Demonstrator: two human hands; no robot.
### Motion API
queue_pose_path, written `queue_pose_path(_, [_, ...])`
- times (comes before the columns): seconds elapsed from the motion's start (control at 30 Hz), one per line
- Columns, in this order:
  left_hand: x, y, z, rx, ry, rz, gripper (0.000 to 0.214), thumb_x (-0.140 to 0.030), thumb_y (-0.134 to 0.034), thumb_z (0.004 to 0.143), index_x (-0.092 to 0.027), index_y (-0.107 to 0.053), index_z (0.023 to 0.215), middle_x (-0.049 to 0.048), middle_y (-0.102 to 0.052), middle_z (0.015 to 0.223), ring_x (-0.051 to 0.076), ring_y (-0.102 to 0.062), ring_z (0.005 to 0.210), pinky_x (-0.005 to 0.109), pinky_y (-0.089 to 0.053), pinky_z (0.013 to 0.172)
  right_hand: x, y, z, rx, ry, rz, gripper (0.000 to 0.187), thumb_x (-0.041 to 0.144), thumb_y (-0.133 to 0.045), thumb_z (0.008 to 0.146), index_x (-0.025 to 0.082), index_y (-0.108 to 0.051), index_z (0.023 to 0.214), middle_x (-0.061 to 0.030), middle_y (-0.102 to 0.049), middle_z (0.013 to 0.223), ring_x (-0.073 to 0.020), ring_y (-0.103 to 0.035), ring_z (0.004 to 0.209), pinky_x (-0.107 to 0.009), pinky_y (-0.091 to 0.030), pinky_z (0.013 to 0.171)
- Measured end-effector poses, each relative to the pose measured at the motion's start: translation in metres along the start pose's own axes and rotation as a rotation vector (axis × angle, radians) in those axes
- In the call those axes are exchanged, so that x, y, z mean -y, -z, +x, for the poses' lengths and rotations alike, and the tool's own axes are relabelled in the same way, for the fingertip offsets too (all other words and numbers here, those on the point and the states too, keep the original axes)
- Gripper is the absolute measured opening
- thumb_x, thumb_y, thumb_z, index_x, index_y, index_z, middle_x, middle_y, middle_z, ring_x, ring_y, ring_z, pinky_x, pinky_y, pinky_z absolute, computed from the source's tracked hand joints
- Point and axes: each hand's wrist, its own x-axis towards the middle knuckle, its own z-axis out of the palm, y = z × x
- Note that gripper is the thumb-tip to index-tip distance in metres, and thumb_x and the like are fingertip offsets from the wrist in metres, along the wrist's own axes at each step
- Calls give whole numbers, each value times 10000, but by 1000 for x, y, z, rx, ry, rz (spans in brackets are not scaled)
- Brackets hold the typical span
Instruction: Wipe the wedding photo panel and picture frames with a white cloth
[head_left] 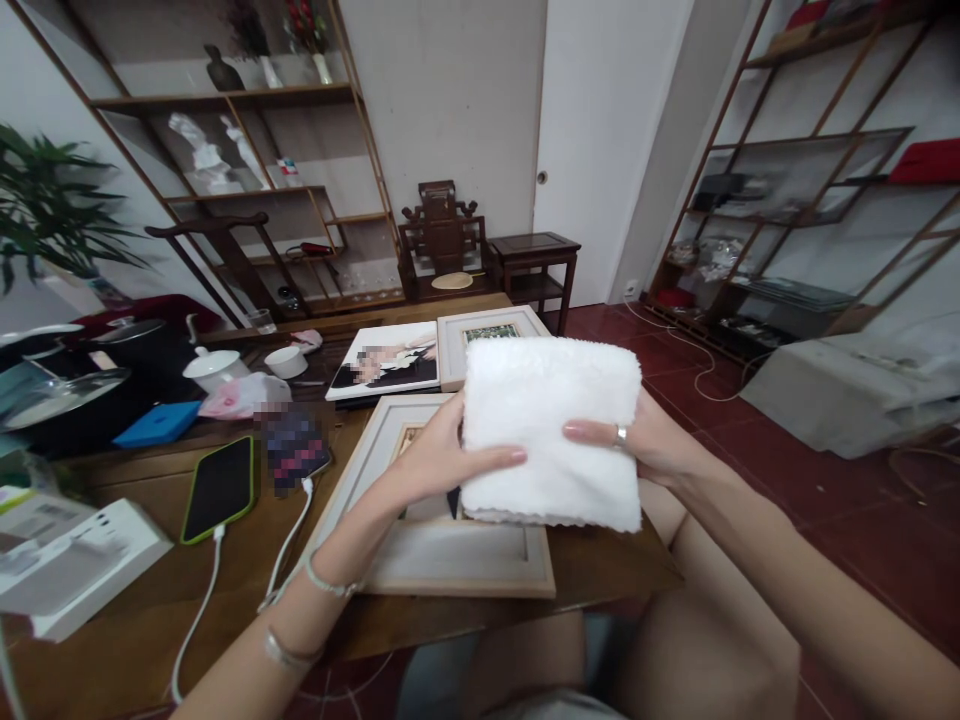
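Observation:
A folded white fluffy cloth [551, 425] is held up in front of me by both hands. My left hand [435, 460] grips its left edge, thumb lying across the front. My right hand [645, 440], with a ring on one finger, grips the right edge. Below the cloth a light wooden picture frame [450, 565] lies flat on the brown wooden table [150, 620]. Two more framed pictures lie behind it: an unframed print [386, 360] and a white-framed one [480, 335].
On the table's left are a green-cased phone [219, 487] on a white cable, a second phone [295, 450], a white box [67, 565], a blue box [157, 423], cups and pots. Wooden shelves, chairs and a small side table [536, 255] stand behind. My knees are below the table edge.

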Motion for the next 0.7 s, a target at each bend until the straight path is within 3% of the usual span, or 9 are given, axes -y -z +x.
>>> queue_pose_path(0.1, [2, 0, -4, 39, -18, 5, 310, -282, -735, 693, -178, -662, 975, 88, -689, 1011, 240, -639, 917, 342, -515, 773, 1, -1, -5, -21, 17, -44, 576, 295, -796, 645, 222, -545, 1158, -93, -631, 1181, -284, -621, 1017, -407, -563, 793])
queue_pose_path(0.23, [-1, 7, -16, 144, 0, 16, 359, -307, -631, 797, -221, -588, 1143, 81, -663, 1047, 220, -651, 871, 338, -518, 761, 8, 15, -15, -53, 63, -267, 494, 327, -769, 678, 249, -580, 1129, -68, -649, 1149, -290, -635, 975, -427, -566, 776])
queue_pose_path(0.3, [-2, 19, -28, 128, -2, 128, 347, -328, -606, 816, -250, -569, 1153, 74, -652, 1073, 224, -644, 910, 327, -508, 785, 12, 30, -20, -223, 202, -475, 421, 319, -748, 697, 260, -608, 1090, -61, -669, 1100, -303, -640, 950, -448, -557, 784])
queue_pose_path(0.4, [9, 45, -48, -58, 2, 476, 329, -385, -554, 837, -264, -577, 1143, 78, -607, 1180, 260, -576, 1072, 373, -439, 925, 7, 48, -25, -579, 556, -910, 359, 229, -690, 730, 268, -625, 1082, -79, -678, 1055, -325, -634, 950, -470, -522, 834])
queue_pose_path(0.43, [17, 55, -55, -134, 13, 612, 350, -414, -549, 828, -251, -578, 1137, 84, -593, 1196, 281, -541, 1121, 410, -392, 977, 2, 50, -27, -621, 667, -1054, 398, 197, -661, 738, 250, -606, 1129, -99, -663, 1091, -333, -620, 985, -480, -507, 858])
queue_pose_path(0.47, [27, 63, -61, -197, 34, 740, 411, -452, -544, 813, -231, -562, 1159, 94, -575, 1210, 302, -516, 1147, 448, -367, 997, -5, 48, -28, -599, 753, -1172, 451, 171, -628, 747, 217, -570, 1192, -126, -634, 1148, -338, -596, 1037, -493, -493, 882])
queue_pose_path(0.53, [49, 76, -71, -299, 164, 942, 537, -514, -519, 783, -167, -537, 1191, 129, -549, 1221, 343, -491, 1168, 506, -355, 997, -24, 36, -32, -386, 830, -1309, 521, 106, -543, 749, 142, -500, 1267, -172, -569, 1240, -339, -512, 1166, -528, -449, 942])
queue_pose_path(0.63, [75, 84, -81, -245, 292, 989, 600, -515, -445, 810, -134, -471, 1273, 155, -503, 1271, 328, -491, 1188, 476, -387, 989, -51, 5, -38, 48, 730, -1342, 539, 11, -453, 658, 108, -566, 1175, -167, -578, 1225, -320, -403, 1275, -557, -343, 1040])
queue_pose_path(0.7, [83, 84, -85, -226, 287, 981, 612, -524, -456, 803, -155, -459, 1291, 146, -466, 1292, 322, -485, 1197, 460, -397, 989, -62, -12, -39, 185, 645, -1335, 513, 10, -451, 605, 102, -623, 1079, -170, -587, 1212, -319, -388, 1286, -544, -306, 1070])
